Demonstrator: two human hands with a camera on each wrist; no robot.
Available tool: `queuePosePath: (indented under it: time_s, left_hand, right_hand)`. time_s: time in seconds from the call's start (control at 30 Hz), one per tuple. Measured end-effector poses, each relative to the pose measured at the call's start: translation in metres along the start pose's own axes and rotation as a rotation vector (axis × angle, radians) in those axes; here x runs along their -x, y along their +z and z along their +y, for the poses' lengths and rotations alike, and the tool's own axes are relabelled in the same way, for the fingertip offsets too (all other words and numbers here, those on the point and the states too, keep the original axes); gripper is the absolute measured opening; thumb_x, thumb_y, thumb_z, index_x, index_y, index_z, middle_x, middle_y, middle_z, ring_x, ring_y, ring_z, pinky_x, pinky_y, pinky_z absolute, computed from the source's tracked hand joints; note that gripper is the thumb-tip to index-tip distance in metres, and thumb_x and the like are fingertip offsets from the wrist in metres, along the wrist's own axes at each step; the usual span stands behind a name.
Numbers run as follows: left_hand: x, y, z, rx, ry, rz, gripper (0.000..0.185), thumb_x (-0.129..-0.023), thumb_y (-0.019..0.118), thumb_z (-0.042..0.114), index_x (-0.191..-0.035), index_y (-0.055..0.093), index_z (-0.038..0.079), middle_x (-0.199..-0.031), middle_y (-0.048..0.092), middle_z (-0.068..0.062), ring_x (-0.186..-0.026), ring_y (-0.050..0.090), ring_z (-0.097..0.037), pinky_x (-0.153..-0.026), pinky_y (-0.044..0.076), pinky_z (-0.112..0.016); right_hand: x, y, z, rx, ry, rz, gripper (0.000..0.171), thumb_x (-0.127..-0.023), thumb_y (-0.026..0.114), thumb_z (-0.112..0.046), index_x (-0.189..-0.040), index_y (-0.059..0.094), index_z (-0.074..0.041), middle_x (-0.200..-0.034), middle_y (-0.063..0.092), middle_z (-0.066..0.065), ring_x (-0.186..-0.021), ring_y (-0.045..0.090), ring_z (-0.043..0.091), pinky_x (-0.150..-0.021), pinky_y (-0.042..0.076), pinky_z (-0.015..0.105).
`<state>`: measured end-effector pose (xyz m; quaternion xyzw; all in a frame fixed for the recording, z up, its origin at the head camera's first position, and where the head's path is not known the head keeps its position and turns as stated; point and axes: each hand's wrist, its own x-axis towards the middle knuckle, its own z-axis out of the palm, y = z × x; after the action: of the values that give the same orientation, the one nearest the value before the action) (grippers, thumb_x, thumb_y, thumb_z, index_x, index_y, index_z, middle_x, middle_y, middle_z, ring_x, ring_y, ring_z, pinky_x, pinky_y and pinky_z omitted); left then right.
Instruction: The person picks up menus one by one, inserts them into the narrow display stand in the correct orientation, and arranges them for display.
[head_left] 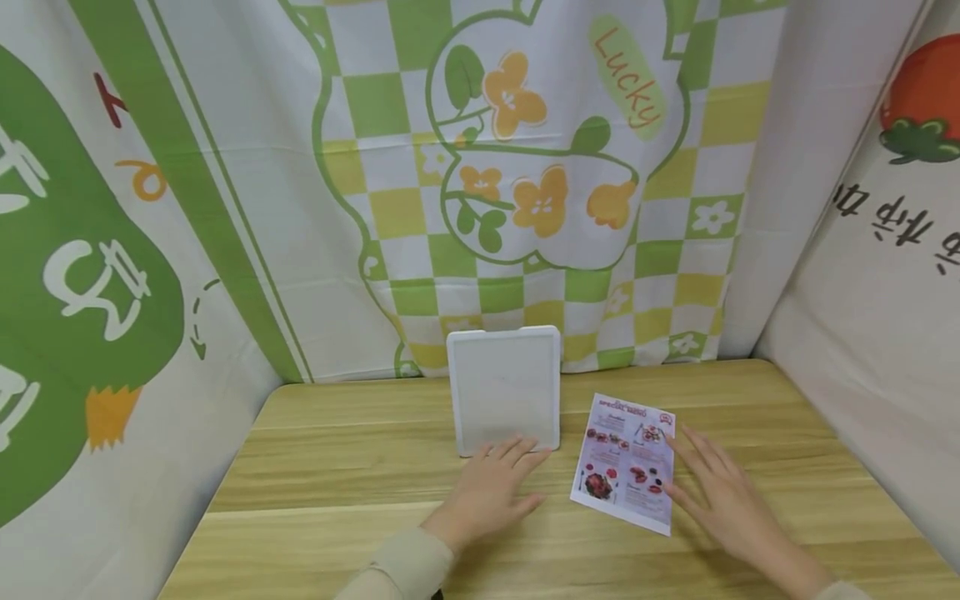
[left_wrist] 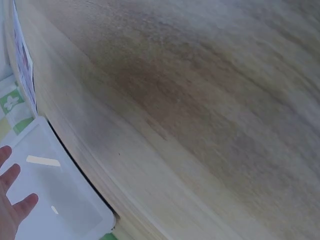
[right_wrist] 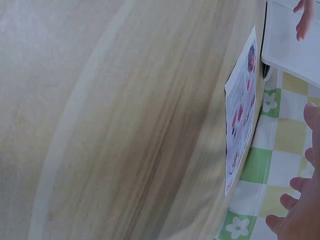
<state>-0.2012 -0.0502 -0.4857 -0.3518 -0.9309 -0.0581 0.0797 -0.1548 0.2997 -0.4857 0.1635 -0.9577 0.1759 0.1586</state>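
A white square panel (head_left: 504, 387) with a rounded rim stands up from the wooden table (head_left: 337, 467), its top rising past the table's back edge. My left hand (head_left: 491, 487) lies flat in front of it, straight fingers touching its lower edge. The left wrist view shows the panel (left_wrist: 55, 200) with my fingertips (left_wrist: 12, 197) on it. A printed menu leaflet (head_left: 626, 471) with red food pictures lies flat to the right of the panel. My right hand (head_left: 716, 487) rests open beside the leaflet's right edge, fingers spread. In the right wrist view the leaflet (right_wrist: 240, 115) lies beyond my right hand (right_wrist: 300, 212).
Cloth backdrops enclose the table: a green and yellow checked one with flowers (head_left: 525, 167) behind, a green and white one (head_left: 90, 292) on the left, a pale one with a tomato print (head_left: 885, 275) on the right. Bare wood (head_left: 315, 533) extends to the left and front.
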Motion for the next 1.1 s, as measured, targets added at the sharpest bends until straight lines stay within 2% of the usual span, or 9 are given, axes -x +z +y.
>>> queuePosePath:
  time_s: [0.4, 0.77, 0.97, 1.1]
  left_hand:
    - [-0.021, 0.013, 0.005, 0.049, 0.041, -0.056, 0.058, -0.100, 0.053, 0.049, -0.151, 0.040, 0.026, -0.153, 0.042, 0.003, -0.138, 0.040, -0.019, -0.110, 0.035, -0.047]
    - [-0.042, 0.019, 0.013, 0.132, 0.104, -0.115, 0.054, -0.100, 0.054, 0.044, -0.149, 0.045, 0.022, -0.150, 0.046, -0.002, -0.136, 0.045, -0.021, -0.111, 0.036, -0.040]
    - [-0.054, 0.024, 0.024, 0.120, 0.151, -0.124, 0.050, -0.100, 0.056, 0.041, -0.146, 0.050, 0.022, -0.148, 0.049, 0.001, -0.133, 0.048, -0.017, -0.110, 0.037, -0.033]
    - [-0.059, 0.030, 0.029, 0.105, 0.151, -0.144, 0.050, -0.099, 0.057, 0.042, -0.145, 0.051, 0.023, -0.148, 0.048, 0.003, -0.133, 0.047, -0.014, -0.110, 0.036, -0.030]
  right_hand:
    - [0.007, 0.012, -0.004, -0.026, 0.007, -0.049, 0.067, -0.091, 0.070, -0.038, -0.147, 0.046, -0.012, -0.151, 0.037, 0.024, -0.132, 0.036, 0.052, -0.100, 0.030, 0.073]
    - [0.010, 0.022, 0.000, -0.090, -0.020, -0.095, 0.064, -0.088, 0.074, -0.034, -0.140, 0.053, -0.003, -0.143, 0.046, 0.027, -0.127, 0.042, 0.054, -0.096, 0.034, 0.072]
    - [0.009, 0.025, 0.005, -0.116, 0.009, -0.127, 0.065, -0.085, 0.077, -0.034, -0.138, 0.055, -0.003, -0.142, 0.047, 0.028, -0.125, 0.043, 0.056, -0.096, 0.034, 0.073]
    - [0.008, 0.026, 0.007, -0.139, 0.036, -0.153, 0.067, -0.083, 0.078, -0.035, -0.137, 0.056, -0.003, -0.143, 0.046, 0.028, -0.126, 0.042, 0.056, -0.096, 0.032, 0.074]
